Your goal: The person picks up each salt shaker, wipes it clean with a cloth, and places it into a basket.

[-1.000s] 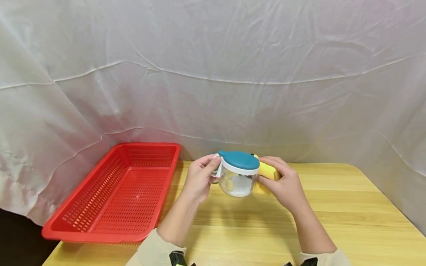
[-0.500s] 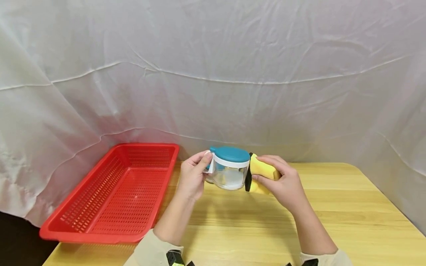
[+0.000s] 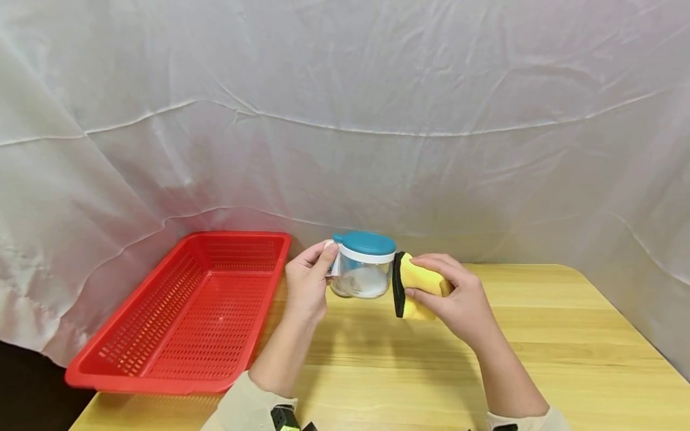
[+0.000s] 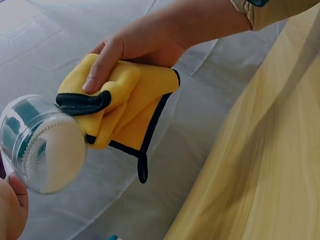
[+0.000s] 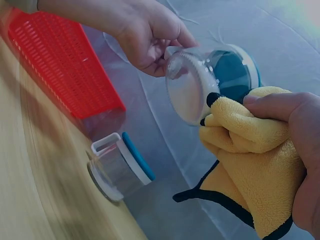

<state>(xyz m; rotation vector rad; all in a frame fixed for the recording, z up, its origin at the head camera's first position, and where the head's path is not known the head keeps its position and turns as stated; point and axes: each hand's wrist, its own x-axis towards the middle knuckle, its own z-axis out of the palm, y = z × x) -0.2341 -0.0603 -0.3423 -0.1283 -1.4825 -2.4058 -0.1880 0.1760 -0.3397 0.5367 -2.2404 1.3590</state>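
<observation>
My left hand (image 3: 308,281) grips the white handle of a clear glass jar (image 3: 362,278) with a teal lid, held up above the table. White contents or a white base show low in the jar. In my right hand (image 3: 458,296) is a bunched yellow cloth (image 3: 420,284) with black edging, pinched between thumb and fingers. The cloth (image 4: 120,105) is right beside the jar (image 4: 50,150); whether they touch I cannot tell. A hanging loop dangles from the cloth's corner in both wrist views. Behind stands a second jar (image 5: 120,167) with a teal lid and white handle, upright on the table.
A red perforated plastic basket (image 3: 259,335) sits at the left of the wooden table (image 3: 539,347), its front corner past the table's left edge. A pale fabric curtain (image 3: 377,149) hangs behind the table.
My left hand has carried the jar to the left and slightly up, away from the cloth. The right hand has stayed nearly in place, and more of the cloth's black edge shows.
</observation>
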